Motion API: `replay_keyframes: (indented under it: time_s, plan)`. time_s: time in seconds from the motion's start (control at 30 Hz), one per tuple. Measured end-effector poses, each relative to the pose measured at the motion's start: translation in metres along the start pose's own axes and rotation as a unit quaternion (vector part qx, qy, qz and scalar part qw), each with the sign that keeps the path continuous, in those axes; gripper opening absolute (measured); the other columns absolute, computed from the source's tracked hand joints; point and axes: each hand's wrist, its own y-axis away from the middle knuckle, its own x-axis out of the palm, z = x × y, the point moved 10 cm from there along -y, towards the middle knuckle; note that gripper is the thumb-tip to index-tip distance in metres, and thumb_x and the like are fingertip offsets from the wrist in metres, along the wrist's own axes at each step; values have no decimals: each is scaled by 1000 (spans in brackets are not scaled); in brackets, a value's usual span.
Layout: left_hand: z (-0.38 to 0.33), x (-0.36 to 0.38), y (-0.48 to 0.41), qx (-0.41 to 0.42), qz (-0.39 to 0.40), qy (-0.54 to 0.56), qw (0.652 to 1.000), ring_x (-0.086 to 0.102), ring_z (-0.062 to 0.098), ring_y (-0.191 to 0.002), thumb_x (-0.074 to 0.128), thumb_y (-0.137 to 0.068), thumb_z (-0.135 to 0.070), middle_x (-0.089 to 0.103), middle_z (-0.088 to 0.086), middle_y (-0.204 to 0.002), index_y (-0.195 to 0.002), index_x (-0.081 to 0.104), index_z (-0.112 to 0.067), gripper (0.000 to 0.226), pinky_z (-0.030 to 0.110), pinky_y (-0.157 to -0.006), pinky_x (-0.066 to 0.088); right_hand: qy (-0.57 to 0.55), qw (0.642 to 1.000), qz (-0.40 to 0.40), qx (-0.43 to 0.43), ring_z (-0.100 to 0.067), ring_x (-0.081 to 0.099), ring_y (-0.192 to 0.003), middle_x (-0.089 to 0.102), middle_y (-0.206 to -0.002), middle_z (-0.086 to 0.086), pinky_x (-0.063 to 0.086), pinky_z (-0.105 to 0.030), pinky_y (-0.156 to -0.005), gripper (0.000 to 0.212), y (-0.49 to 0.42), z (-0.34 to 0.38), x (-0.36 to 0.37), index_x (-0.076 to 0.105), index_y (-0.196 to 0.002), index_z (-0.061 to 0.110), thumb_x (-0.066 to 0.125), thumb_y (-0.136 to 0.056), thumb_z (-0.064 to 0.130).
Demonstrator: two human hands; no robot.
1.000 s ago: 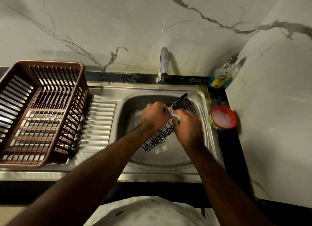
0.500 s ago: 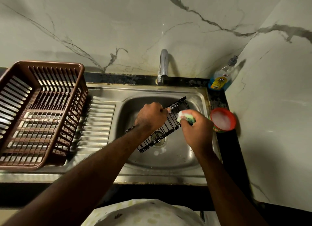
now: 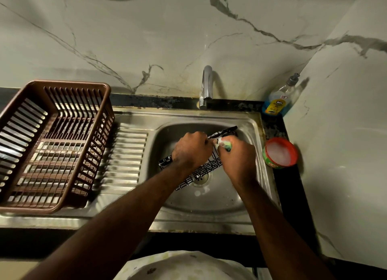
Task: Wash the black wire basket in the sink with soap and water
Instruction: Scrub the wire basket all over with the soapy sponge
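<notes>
Over the stainless steel sink (image 3: 209, 206), your left hand (image 3: 191, 148) grips the tilted black wire basket (image 3: 201, 170) above the drain (image 3: 204, 178); your right hand (image 3: 238, 160), clamped on a green-and-white sponge (image 3: 225, 144), has swung back in against its top edge. Soaping likely continues; the rinse remains.

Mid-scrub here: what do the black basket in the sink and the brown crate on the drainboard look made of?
Black wire basket: thin metal wire, probably black-coated, going by its fine rod grid. Brown crate: moulded plastic, by its thick slats and soft sheen.
</notes>
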Motion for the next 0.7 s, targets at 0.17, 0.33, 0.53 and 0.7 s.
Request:
replay_keyframes:
  time_s: [0.17,0.33,0.53,0.7]
  plan:
    - [7,-1,0,-9,-1,10,1000,64,19,-62,50,-100,-57,63,0,-67,-74,61,-21,45,33,-57,57,-8,1000,22,21,-12,64,-70,75,-88,-2,42,-15,-56,17,20,-19,4,74,-104,16,75,-87,16]
    - [7,-3,2,-5,-4,13,1000,63,17,-59,52,-100,-56,62,-1,-64,-73,62,-22,45,27,-52,51,-12,999,27,16,-15,66,-71,74,-86,-1,45,-20,-57,13,20,-18,4,74,-99,16,74,-86,16]
    - [3,-4,2,-8,-3,30,1000,65,19,-61,55,-98,-54,65,1,-66,-73,65,-21,43,33,-57,57,-18,999,0,-29,-9,60,-69,72,-84,-1,33,-13,-52,10,0,4,3,72,-99,15,73,-90,15]
    - [7,-5,0,-27,0,31,999,62,17,-59,55,-99,-55,65,1,-67,-74,64,-22,42,30,-53,51,-21,998,13,-50,-9,61,-71,71,-86,0,45,-17,-56,10,12,-6,10,70,-103,16,69,-93,18]
